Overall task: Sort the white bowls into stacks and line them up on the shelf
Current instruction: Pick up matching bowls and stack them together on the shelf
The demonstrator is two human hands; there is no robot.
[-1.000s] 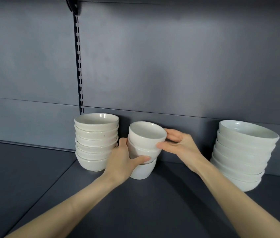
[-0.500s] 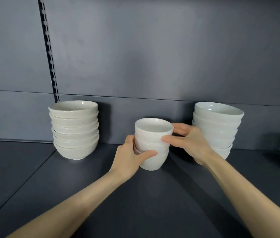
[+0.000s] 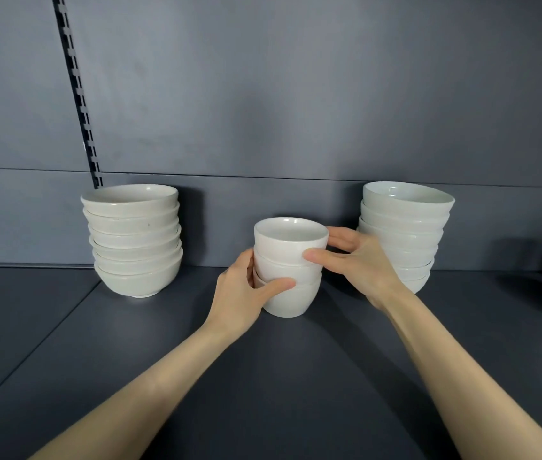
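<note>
Standing at the dark grey metal shelf's (image 3: 296,376) back edge, a left stack of shallow white bowls (image 3: 133,240) has bare shelf beside it. The left hand (image 3: 243,297) and right hand (image 3: 359,263) curl round the middle stack of deep white bowls (image 3: 291,267), forward of that edge. The right stack of wide white bowls (image 3: 405,224) crowds the right hand.

No words, numbers or signs can be read. The small stack of bowls (image 3: 291,270) in the middle of the frame, the left stack (image 3: 132,240), the right stack (image 3: 402,227), the shelf (image 3: 263,376) and the back wall (image 3: 296,94) show only plain faces.
</note>
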